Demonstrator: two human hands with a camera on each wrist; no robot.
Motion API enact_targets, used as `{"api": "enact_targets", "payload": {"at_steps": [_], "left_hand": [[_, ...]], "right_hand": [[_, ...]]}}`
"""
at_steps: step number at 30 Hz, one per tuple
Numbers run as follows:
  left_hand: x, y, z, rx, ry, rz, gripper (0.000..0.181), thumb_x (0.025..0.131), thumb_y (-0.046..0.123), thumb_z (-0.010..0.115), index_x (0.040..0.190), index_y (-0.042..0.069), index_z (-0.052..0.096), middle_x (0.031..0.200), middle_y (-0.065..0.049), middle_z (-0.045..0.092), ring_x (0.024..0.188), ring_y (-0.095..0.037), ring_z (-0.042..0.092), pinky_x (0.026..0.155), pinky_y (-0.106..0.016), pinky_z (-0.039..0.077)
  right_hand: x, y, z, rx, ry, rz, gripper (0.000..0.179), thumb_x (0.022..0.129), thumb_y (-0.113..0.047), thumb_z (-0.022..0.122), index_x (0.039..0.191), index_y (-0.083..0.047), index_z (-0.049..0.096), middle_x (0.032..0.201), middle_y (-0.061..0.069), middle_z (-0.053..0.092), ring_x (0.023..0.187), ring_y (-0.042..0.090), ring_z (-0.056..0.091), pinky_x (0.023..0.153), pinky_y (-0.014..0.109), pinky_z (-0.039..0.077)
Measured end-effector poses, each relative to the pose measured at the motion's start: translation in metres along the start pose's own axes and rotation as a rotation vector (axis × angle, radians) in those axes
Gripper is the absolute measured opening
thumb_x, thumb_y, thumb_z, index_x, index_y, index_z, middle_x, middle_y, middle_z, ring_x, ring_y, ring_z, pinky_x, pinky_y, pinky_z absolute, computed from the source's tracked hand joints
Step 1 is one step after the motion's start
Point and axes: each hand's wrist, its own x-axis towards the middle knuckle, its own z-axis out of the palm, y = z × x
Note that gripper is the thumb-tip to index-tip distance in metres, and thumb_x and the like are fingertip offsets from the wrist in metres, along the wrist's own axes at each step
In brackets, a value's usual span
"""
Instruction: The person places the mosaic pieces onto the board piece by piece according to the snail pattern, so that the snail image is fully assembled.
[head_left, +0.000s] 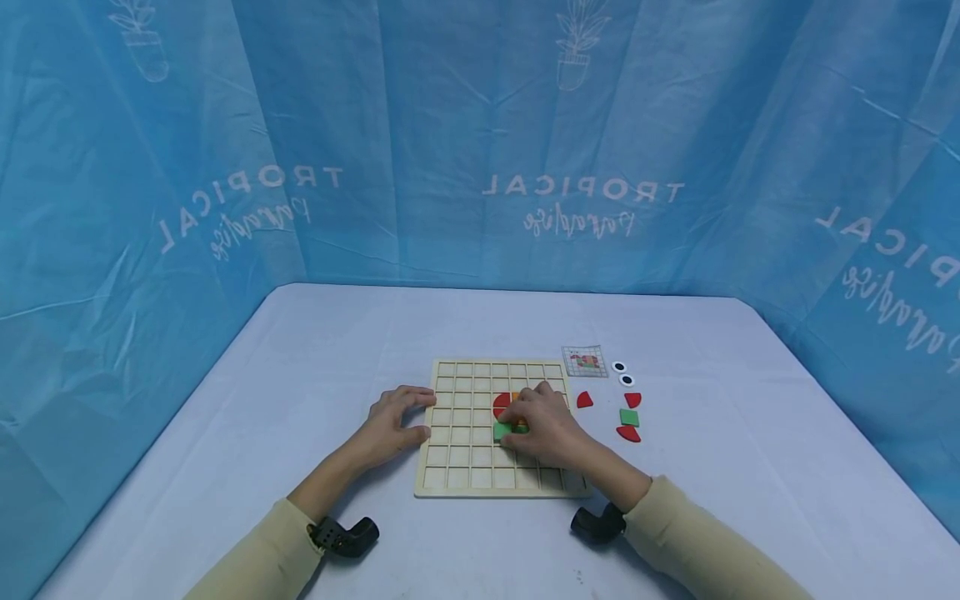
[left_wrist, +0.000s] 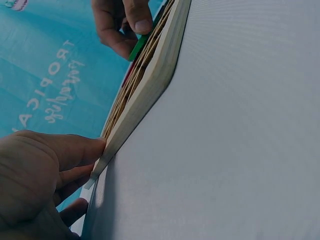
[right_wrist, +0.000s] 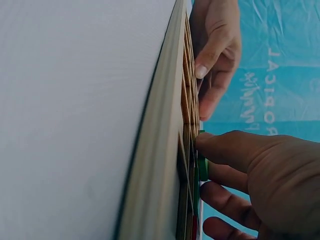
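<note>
In the head view, a wooden grid board (head_left: 502,493) lies on the white tabletop (head_left: 360,333), between its left and right edges and well apart from its far edge. The left hand (head_left: 392,423) touches the board on the side facing the tabletop's left edge, thumb and fingers spread. The right hand (head_left: 551,429) pinches a green tile (head_left: 500,432) over the cells, beside red pieces (head_left: 500,401) set in the grid. Toward the tabletop's right edge lie a picture card (head_left: 585,362), two black-and-white discs (head_left: 626,380), loose red pieces (head_left: 628,434) and a green square (head_left: 628,417).

In the left wrist view, the left thumb touches the board's rim; beyond it, the green tile sits at the right thumb and fingers.

In the right wrist view, the right thumb and forefinger meet the green tile at the grid, the other fingers bent. The left hand is at the board's farther side.
</note>
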Motion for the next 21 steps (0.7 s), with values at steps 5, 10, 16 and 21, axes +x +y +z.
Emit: {"api": "enact_targets", "payload": {"at_steps": [5, 10, 16, 21], "left_hand": [[0.0003, 0.0000, 0.0003, 0.005, 0.002, -0.007, 0.045, 0.081, 0.010, 0.067, 0.125, 0.005, 0.057, 0.139, -0.007, 0.047, 0.133, -0.030, 0.030, 0.111, -0.054, 0.014], [0.0003, 0.0001, 0.0003, 0.013, 0.009, -0.015, 0.046, 0.081, 0.010, 0.067, 0.125, 0.006, 0.057, 0.139, -0.007, 0.047, 0.134, -0.030, 0.030, 0.112, -0.054, 0.014], [-0.0002, 0.0010, 0.0007, 0.016, 0.011, -0.029, 0.046, 0.080, 0.011, 0.067, 0.125, 0.007, 0.057, 0.140, -0.005, 0.047, 0.135, -0.029, 0.030, 0.112, -0.053, 0.014], [-0.0003, -0.0004, 0.0003, 0.007, 0.005, 0.004, 0.045, 0.081, 0.010, 0.067, 0.125, 0.005, 0.057, 0.139, -0.007, 0.048, 0.133, -0.031, 0.031, 0.111, -0.054, 0.014]], "right_hand": [[-0.0017, -0.0009, 0.0002, -0.001, 0.000, -0.007, 0.024, 0.073, -0.031, 0.080, 0.094, -0.022, 0.075, 0.089, -0.007, 0.059, 0.090, 0.013, 0.038, 0.075, 0.031, 0.032], [-0.0015, -0.0006, 0.0009, 0.001, -0.004, -0.009, 0.025, 0.072, -0.031, 0.080, 0.094, -0.021, 0.075, 0.090, -0.006, 0.059, 0.092, 0.013, 0.039, 0.076, 0.031, 0.032], [-0.0015, -0.0012, 0.0003, 0.004, -0.005, -0.007, 0.025, 0.072, -0.031, 0.080, 0.094, -0.022, 0.075, 0.091, -0.006, 0.060, 0.091, 0.013, 0.039, 0.076, 0.032, 0.033], [-0.0030, 0.0003, -0.0029, 0.009, 0.016, -0.003, 0.023, 0.072, -0.032, 0.080, 0.093, -0.023, 0.074, 0.092, -0.006, 0.062, 0.088, 0.013, 0.039, 0.074, 0.031, 0.033]]}}
